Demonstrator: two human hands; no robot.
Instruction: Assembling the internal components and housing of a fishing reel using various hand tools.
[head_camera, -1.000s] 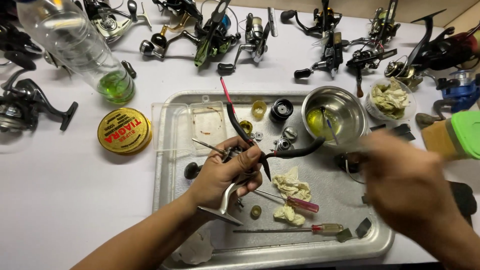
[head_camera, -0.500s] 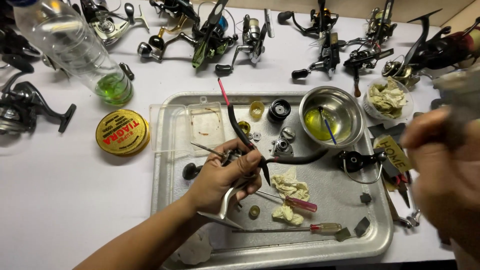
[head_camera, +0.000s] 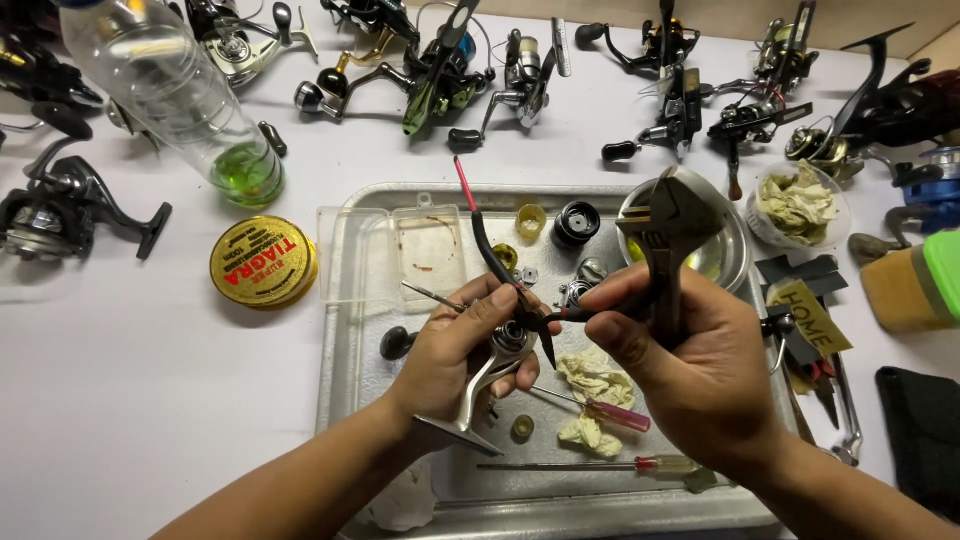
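My left hand (head_camera: 462, 345) is closed around a silver reel body (head_camera: 487, 375), fingers (head_camera: 500, 310) curled over its top and the foot pointing down toward me; a thin metal pin (head_camera: 432, 296) juts out to the left from under the same hand. My right hand (head_camera: 690, 375) is clamped on the handle of an adjustable wrench (head_camera: 665, 235), held upright with its head above the metal bowl (head_camera: 735, 255); thumb and forefinger press together near the reel body. Both sit over the middle of the steel tray (head_camera: 345, 330) on the white counter (head_camera: 130, 390).

A black curved wire arm with a red tip (head_camera: 485, 240) rises from the reel body (where it joins is covered by my fingers). How the wrench's head stands against the reel cannot be made out. The bowl's contents are mostly hidden behind the wrench. The clear bottle (head_camera: 170, 90) is cut off at the top edge, and several reels along the far edge are cropped.

Count: two screwdrivers in the tray, one with a pink handle (head_camera: 615, 413), one with a clear handle (head_camera: 665, 464); one crumpled rag (head_camera: 590, 380) beneath my hands; one yellow round tin (head_camera: 263, 262); one clear plastic box (head_camera: 400, 250); one plastic cup of rags (head_camera: 798, 205). The reels beyond the tray overlap too much for a firm count.
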